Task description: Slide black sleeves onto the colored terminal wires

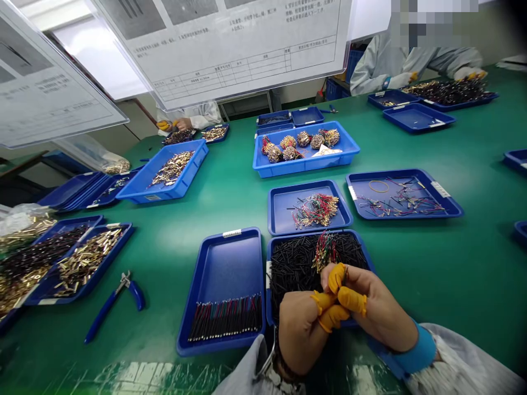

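Observation:
Both hands meet over the front of a blue tray (269,307) full of short black tubes (292,263). My left hand (302,323) is closed, yellow finger cots on its thumb and finger pressed together. My right hand (368,299), also in yellow cots, pinches against it from the right. Whatever lies between the fingertips is too small to make out. Just beyond the fingers, a bundle of coloured wires with gold ends (325,249) rests on the tubes. To the left, a blue tray (230,258) carries a row of black-sleeved wires (226,318).
Blue-handled cutters (117,302) lie at the left, near trays of gold parts (88,260). Behind are a tray of wires (315,211), a tray of loose wires (403,197) and a bin of wire bundles (304,164). Paper sheets (242,60) hang above; co-workers' hands show at the far side.

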The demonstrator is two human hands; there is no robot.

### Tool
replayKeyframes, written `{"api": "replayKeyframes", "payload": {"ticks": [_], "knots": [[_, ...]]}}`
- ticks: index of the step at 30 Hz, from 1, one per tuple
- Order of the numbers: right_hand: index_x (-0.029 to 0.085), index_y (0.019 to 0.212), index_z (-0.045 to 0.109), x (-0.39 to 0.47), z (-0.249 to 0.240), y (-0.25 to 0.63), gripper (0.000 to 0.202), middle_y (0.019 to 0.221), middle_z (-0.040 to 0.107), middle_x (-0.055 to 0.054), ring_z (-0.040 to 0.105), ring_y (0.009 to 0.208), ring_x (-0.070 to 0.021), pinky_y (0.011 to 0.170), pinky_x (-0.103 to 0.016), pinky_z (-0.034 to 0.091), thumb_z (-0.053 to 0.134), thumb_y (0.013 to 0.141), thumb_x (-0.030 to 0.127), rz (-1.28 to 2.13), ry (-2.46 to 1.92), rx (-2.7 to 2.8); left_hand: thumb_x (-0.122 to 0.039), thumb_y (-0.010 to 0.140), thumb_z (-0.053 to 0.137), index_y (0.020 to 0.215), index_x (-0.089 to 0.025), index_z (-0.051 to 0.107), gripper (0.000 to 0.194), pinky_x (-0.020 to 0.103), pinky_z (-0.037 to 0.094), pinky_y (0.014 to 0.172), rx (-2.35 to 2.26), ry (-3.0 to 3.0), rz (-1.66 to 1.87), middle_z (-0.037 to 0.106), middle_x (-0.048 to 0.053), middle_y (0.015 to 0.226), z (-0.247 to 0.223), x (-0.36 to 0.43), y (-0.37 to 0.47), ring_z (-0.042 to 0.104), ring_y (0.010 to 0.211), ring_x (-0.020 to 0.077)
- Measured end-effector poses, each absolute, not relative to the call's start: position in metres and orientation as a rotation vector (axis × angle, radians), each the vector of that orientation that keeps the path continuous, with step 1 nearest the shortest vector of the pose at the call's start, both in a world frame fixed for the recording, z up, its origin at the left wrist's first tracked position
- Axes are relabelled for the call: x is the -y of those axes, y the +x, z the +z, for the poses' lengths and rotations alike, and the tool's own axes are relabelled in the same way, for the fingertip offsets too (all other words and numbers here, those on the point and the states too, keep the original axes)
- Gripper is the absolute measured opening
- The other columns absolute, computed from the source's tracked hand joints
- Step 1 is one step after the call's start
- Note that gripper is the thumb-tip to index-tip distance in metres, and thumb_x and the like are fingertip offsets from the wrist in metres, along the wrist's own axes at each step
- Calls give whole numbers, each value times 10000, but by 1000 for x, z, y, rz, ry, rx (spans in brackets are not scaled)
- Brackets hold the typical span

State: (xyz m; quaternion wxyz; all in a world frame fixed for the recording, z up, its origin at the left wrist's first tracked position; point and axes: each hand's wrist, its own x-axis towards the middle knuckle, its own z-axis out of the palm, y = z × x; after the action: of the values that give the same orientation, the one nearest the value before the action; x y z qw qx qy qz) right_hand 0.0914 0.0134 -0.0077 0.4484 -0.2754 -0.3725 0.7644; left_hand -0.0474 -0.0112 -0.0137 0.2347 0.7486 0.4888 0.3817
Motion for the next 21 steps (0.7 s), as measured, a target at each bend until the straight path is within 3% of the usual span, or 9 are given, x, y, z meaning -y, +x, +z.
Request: {"api": "replayKeyframes", "payload": {"ticks": [5, 10, 14, 21], "knots": [[167, 765, 586, -12, -7, 90, 235, 768, 461, -21, 415, 618, -121, 515, -236, 369, 652, 752, 392, 1948, -629, 916, -470, 893, 412, 516, -167, 599, 519, 217, 364, 525, -1354, 2028, 1068, 614, 11, 479, -12, 12, -47, 565, 473, 102], [174, 766, 623, -12, -12, 91, 158, 768, 519, -22, 479, 668, -131, 581, -240, 418, 652, 769, 328, 1829, -729, 998, -455, 880, 452, 517, -162, 583, 485, 219, 315, 462, -1354, 2109, 1000, 585, 7, 456, -14, 9, -48, 521, 424, 88], [178, 787, 683, -14, -15, 93, 137, 743, 602, -29, 555, 695, -154, 618, -253, 459, 682, 746, 309, 1729, -923, 1070, -331, 900, 423, 471, -167, 483, 463, 241, 264, 442, -1518, 2295, 1026, 533, 6, 426, -16, 7, -48, 469, 399, 87], [188, 926, 701, -17, -21, 99, 288, 830, 640, -65, 581, 760, -184, 700, -305, 478, 570, 824, 423, 1735, -925, 1094, -194, 868, 393, 494, -173, 430, 377, 230, 282, 456, -1540, 2319, 1077, 480, -12, 432, -14, 8, -47, 439, 417, 84]]}}
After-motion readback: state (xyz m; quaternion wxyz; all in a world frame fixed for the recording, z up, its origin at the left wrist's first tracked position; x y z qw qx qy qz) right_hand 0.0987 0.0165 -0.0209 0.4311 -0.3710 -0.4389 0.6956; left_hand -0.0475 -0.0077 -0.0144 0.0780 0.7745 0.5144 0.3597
